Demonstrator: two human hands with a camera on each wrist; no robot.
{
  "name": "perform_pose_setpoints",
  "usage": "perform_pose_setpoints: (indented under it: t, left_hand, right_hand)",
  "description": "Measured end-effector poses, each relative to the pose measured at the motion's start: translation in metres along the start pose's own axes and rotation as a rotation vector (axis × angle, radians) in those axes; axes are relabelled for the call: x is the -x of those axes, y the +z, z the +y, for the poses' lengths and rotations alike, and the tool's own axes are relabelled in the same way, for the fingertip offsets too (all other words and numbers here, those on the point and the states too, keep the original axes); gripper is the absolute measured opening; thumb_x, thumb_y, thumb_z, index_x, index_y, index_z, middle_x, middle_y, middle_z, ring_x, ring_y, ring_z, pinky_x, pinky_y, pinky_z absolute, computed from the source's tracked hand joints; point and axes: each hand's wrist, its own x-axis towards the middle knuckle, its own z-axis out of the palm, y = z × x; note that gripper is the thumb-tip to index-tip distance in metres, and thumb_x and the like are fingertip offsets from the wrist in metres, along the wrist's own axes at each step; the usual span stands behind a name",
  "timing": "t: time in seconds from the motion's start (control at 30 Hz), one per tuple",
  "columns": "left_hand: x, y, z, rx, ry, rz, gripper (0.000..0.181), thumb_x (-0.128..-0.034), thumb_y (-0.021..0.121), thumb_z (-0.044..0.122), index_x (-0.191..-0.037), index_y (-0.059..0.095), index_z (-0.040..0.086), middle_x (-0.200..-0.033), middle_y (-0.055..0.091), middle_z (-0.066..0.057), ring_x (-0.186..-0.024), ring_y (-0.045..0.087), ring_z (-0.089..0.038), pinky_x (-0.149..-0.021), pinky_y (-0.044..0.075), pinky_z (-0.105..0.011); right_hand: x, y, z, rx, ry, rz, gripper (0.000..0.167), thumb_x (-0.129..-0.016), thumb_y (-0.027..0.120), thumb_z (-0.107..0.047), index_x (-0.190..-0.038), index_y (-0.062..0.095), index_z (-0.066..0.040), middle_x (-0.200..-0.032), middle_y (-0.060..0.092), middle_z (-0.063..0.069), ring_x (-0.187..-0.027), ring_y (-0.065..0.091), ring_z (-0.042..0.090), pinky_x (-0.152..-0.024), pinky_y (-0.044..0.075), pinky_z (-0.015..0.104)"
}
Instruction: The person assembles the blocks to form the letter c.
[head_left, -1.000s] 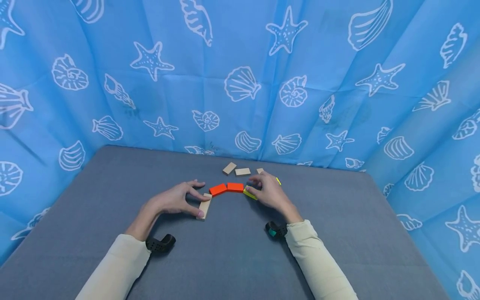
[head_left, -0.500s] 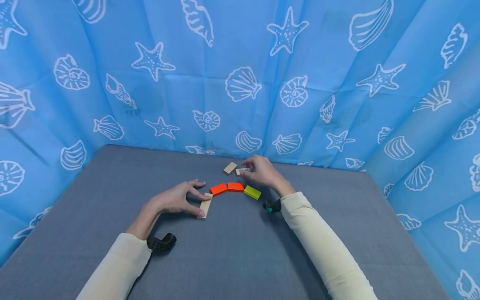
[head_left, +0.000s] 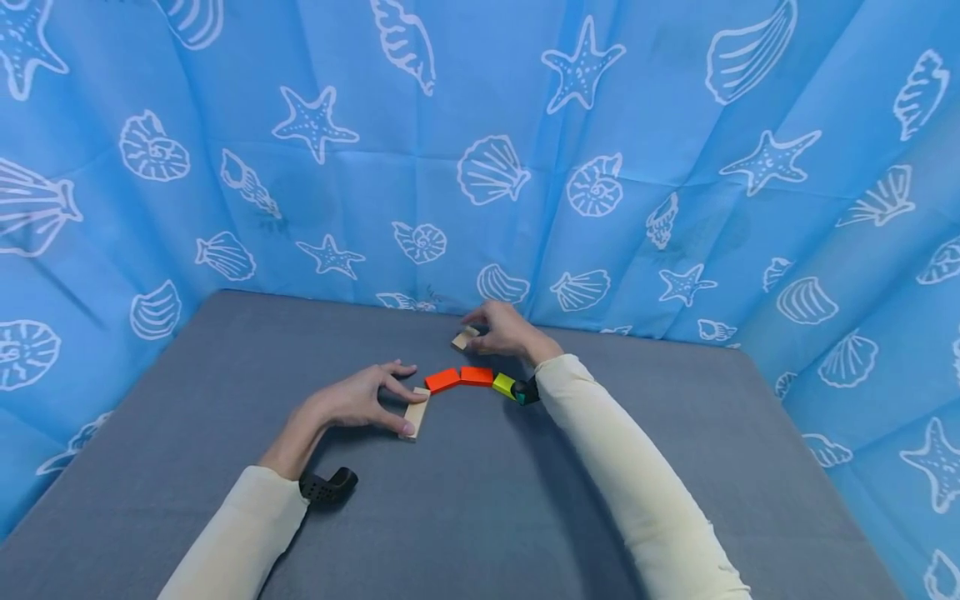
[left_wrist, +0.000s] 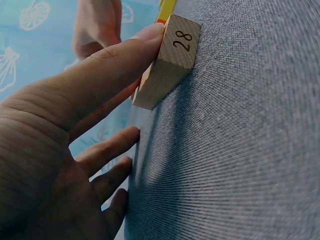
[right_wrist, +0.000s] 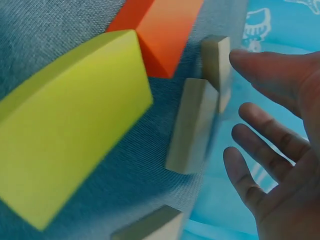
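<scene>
Pinching the pale block marked 28 (left_wrist: 182, 42) between thumb and forefinger of the left hand (head_left: 360, 398), at the left end of a curved row on the grey bench (head_left: 480, 517). Next along the row: the left orange block (head_left: 442, 381), the right orange block (head_left: 476, 377), then the yellow-green block (head_left: 503, 384), partly covered in the head view by the black wrist device (head_left: 527, 390) on the right wrist. Beyond the row, with the right hand (head_left: 510, 330), at the far pale block (right_wrist: 211, 60), thumb tip right beside it; forefinger mostly hidden, so impossible to tell whether gripping or just near. Close by, a second pale block (right_wrist: 190, 127) and a third pale block (right_wrist: 152, 223), cut off low in the right wrist view. Behind all, a blue shell-patterned curtain (head_left: 390, 183).
</scene>
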Motion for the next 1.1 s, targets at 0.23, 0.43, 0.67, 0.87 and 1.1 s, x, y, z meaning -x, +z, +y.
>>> perform_pose_setpoints:
  t: [0.23, 0.43, 0.67, 0.87, 1.1]
  left_hand:
    - [-0.001, 0.000, 0.003, 0.016, -0.007, -0.002, 0.057, -0.0760, 0.091, 0.037, -0.128, 0.072, 0.024, -0.162, 0.036, -0.007, -0.155, 0.009, -0.036, -0.115, 0.012, -0.071]
    - [-0.001, 0.000, 0.002, 0.015, 0.002, -0.004, 0.057, -0.0760, 0.090, 0.038, -0.129, 0.072, 0.025, -0.162, 0.036, -0.007, -0.154, 0.010, -0.037, -0.115, 0.012, -0.071]
    - [-0.002, 0.000, -0.001, 0.016, 0.005, -0.004, 0.058, -0.0757, 0.090, 0.039, -0.129, 0.072, 0.025, -0.162, 0.036, -0.006, -0.154, 0.010, -0.037, -0.115, 0.012, -0.071]
    - [-0.003, 0.001, -0.002, 0.014, 0.016, -0.008, 0.058, -0.0765, 0.090, 0.038, -0.129, 0.072, 0.024, -0.162, 0.036, -0.007, -0.154, 0.010, -0.037, -0.116, 0.011, -0.070]
    - [-0.001, 0.001, -0.001, 0.019, 0.020, -0.002, 0.057, -0.0765, 0.090, 0.036, -0.129, 0.072, 0.023, -0.162, 0.036, -0.008, -0.154, 0.010, -0.038, -0.116, 0.012, -0.070]
  right_hand:
    - [-0.005, 0.008, 0.004, 0.039, -0.007, -0.013, 0.042, -0.091, 0.077, -0.012, -0.132, 0.069, -0.009, -0.125, 0.063, 0.010, -0.112, 0.055, 0.025, -0.094, 0.048, 0.040]
    - [-0.006, 0.012, 0.006, -0.011, 0.006, -0.018, 0.036, -0.093, 0.076, -0.012, -0.128, 0.072, -0.009, -0.126, 0.067, 0.008, -0.115, 0.058, 0.024, -0.097, 0.049, 0.040]
    - [-0.006, 0.018, 0.007, -0.079, 0.036, 0.016, 0.033, -0.091, 0.079, -0.018, -0.122, 0.075, -0.008, -0.117, 0.069, 0.008, -0.107, 0.060, 0.023, -0.095, 0.050, 0.038]
    - [-0.001, 0.017, 0.005, -0.158, 0.048, 0.048, 0.031, -0.092, 0.078, -0.020, -0.121, 0.076, -0.011, -0.117, 0.069, 0.004, -0.103, 0.058, 0.022, -0.091, 0.052, 0.038]
    - [0.019, 0.012, -0.005, -0.161, -0.027, 0.116, 0.029, -0.090, 0.080, -0.024, -0.117, 0.076, -0.012, -0.113, 0.067, 0.001, -0.105, 0.058, 0.021, -0.092, 0.052, 0.038]
